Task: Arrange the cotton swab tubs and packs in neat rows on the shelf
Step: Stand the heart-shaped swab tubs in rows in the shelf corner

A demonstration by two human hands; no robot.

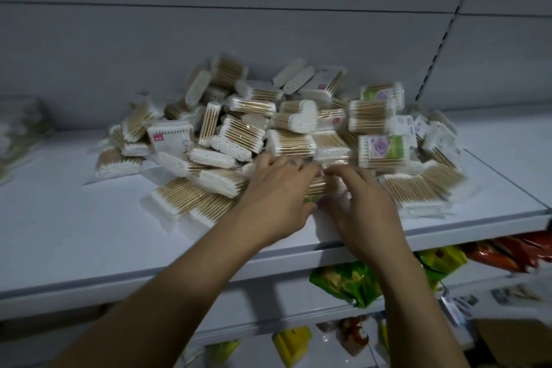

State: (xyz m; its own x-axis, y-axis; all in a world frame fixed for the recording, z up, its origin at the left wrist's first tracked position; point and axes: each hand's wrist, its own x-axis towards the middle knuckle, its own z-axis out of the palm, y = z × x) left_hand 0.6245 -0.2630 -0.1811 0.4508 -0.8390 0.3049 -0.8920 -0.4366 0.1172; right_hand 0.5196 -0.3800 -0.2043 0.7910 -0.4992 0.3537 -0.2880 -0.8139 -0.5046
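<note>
1. Dozens of cotton swab packs lie in a loose pile [268, 128] on a smooth white shelf [89, 233]. They sit toward its middle and right, against a pale grey back panel [209, 39].
2. Each pack is clear, glossy film around tan wooden sticks with fluffy white cotton tips. Most are flat and oblong. One heart-shaped pack [303, 119] rests high in the heap, and a rose-label pack [383, 148] with a green and lilac print stands on edge at the right.
3. The left hand [277, 197] grips the front pack [324, 185] at the near edge of the pile, its fingers curled over the top and the thumb low at the front.
4. The right hand [358, 203] meets the same pack from the other side with bent fingers, their tips on its film. Blur hides whether this hand clasps the pack or only touches it.
5. The front pack lies flat. Its sticks, and so its long axis, run left to right along the shelf's front edge.
6. Crinkled green and yellow snack bags [343, 284] sit on the lower shelf.
</note>
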